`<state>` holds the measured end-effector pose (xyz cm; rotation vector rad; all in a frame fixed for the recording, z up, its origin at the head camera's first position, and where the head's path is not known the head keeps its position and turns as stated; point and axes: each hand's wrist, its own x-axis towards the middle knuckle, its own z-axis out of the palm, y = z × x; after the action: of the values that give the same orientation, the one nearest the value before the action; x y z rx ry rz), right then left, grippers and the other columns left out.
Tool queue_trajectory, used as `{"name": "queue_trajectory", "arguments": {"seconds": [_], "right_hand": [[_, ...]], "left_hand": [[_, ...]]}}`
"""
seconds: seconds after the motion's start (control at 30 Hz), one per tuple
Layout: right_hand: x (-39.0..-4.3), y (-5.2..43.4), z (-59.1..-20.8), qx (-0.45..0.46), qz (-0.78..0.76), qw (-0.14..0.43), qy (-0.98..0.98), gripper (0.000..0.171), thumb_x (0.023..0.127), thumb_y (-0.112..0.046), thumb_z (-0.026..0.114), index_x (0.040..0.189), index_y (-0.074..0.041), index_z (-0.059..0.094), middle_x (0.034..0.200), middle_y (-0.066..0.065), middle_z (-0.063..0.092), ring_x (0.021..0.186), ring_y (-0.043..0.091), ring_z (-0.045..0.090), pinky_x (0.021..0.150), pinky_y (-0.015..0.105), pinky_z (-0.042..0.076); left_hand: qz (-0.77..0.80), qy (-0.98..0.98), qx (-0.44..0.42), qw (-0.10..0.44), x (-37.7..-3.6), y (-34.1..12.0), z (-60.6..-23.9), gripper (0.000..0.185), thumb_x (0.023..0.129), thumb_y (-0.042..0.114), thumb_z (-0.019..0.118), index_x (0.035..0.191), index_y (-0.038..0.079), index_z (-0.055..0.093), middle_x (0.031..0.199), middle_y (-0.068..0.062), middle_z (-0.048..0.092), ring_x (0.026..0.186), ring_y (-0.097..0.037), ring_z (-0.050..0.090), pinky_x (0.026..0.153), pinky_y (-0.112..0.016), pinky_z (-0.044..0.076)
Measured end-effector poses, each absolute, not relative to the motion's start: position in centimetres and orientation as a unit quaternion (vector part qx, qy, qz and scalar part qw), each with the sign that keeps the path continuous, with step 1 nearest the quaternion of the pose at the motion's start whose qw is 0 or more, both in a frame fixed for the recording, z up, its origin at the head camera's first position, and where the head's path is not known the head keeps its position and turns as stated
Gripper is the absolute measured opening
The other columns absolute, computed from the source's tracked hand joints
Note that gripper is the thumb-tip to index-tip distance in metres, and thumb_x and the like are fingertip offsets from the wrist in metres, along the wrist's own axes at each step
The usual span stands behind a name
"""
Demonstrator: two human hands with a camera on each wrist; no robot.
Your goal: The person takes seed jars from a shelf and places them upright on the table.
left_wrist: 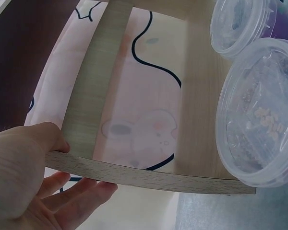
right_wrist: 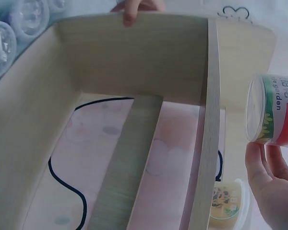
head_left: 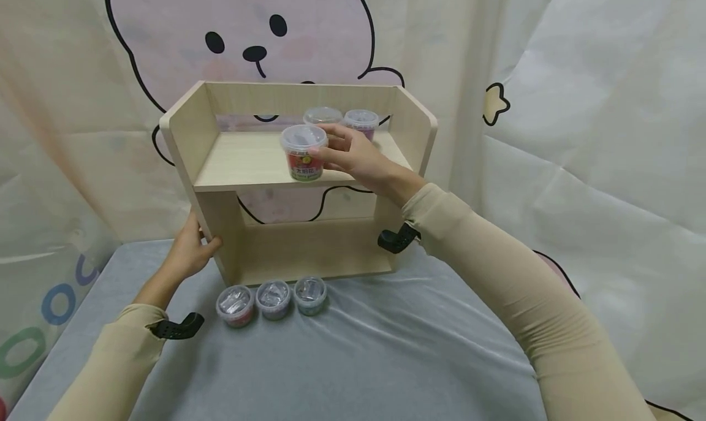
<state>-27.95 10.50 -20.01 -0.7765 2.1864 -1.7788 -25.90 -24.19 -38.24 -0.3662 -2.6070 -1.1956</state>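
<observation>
A pale wooden two-tier shelf stands on the grey cloth. My right hand grips a small clear-lidded cup with a red and green label at the front edge of the upper tier; the right wrist view shows the same cup in my fingers. Two more lidded cups stand behind it on that tier. My left hand holds the shelf's left side panel near its bottom, thumb in front of the board edge and fingers behind it.
Three lidded cups sit in a row on the cloth in front of the shelf; two cups show large in the left wrist view. A cartoon bear curtain hangs behind. Grey cloth stretches toward me.
</observation>
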Motion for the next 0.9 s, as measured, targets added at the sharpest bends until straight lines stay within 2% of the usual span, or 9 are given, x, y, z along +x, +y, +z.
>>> {"name": "queue_trajectory", "arguments": {"seconds": [0.23,0.47,0.7,0.9], "right_hand": [[-26.4,11.8,-21.1,-0.302,-0.597,0.126,0.733,0.057,0.099,-0.009,0.054,0.154,-0.007,0.038,0.147,0.019,0.052,0.131,0.026,0.055,0.114,0.045,0.047],[-25.8,13.3,-22.6,-0.326,-0.590,0.132,0.727,0.059,0.096,-0.011,0.058,0.152,-0.010,0.041,0.144,0.017,0.054,0.133,0.023,0.053,0.116,0.044,0.044],[-24.7,14.5,-23.8,-0.314,-0.599,0.162,0.718,0.065,0.094,-0.017,0.065,0.153,-0.010,0.039,0.143,0.015,0.055,0.130,0.018,0.055,0.117,0.042,0.043],[-24.3,15.6,-25.3,-0.314,-0.591,0.167,0.724,0.068,0.093,-0.017,0.069,0.153,-0.009,0.040,0.143,0.015,0.056,0.128,0.017,0.056,0.108,0.034,0.051]], "left_hand": [[-0.407,-0.897,-0.122,0.120,-25.7,-24.3,-38.3,0.085,0.091,-0.005,0.057,0.160,0.007,0.008,0.152,-0.038,0.033,0.131,-0.066,0.042,0.094,-0.074,0.048],[-0.412,-0.892,-0.131,0.135,-25.9,-24.3,-38.4,0.080,0.090,-0.007,0.057,0.157,0.003,0.015,0.149,-0.038,0.036,0.131,-0.063,0.043,0.099,-0.075,0.045],[-0.408,-0.896,-0.123,0.125,-25.9,-24.2,-38.4,0.083,0.090,-0.006,0.057,0.159,0.005,0.011,0.151,-0.037,0.035,0.133,-0.063,0.041,0.099,-0.075,0.044],[-0.410,-0.895,-0.122,0.127,-25.8,-24.2,-38.4,0.083,0.090,-0.006,0.057,0.159,0.005,0.011,0.151,-0.037,0.035,0.133,-0.064,0.041,0.098,-0.074,0.045]]}}
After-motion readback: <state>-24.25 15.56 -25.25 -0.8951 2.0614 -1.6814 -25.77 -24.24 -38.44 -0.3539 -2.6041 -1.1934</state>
